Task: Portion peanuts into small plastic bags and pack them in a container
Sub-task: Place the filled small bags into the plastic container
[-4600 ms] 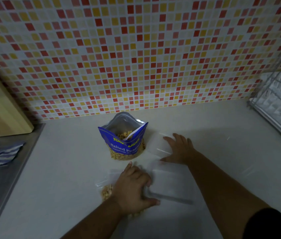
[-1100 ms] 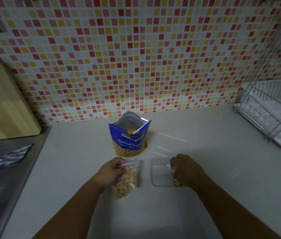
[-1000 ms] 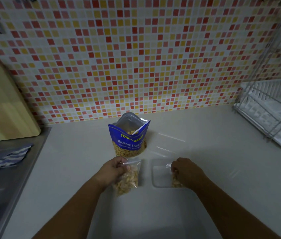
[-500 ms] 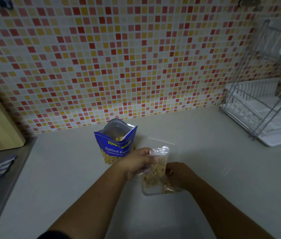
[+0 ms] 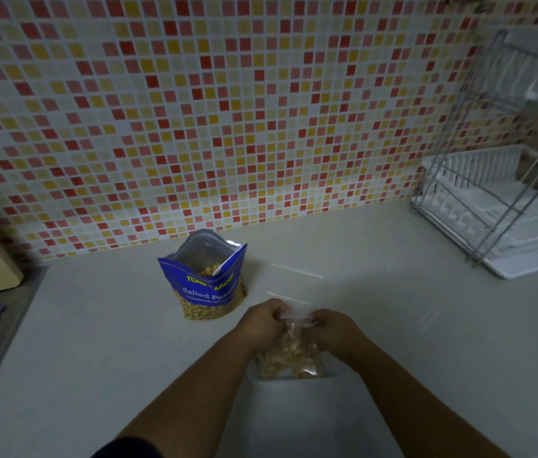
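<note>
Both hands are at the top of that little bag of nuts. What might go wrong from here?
1. The left hand and right hand only pinch the top edge of the small bag; if its strip isn't fully sealed, peanuts may spill onto the counter.
2. The blue peanut bag stands open just beyond the left hand; a nudge might tip it.

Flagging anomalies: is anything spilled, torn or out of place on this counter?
Nothing stands out. The Salted Peanuts pouch stands upright, no loose peanuts show on the counter, and left hand and right hand pinch the small peanut bag at its top.
</note>
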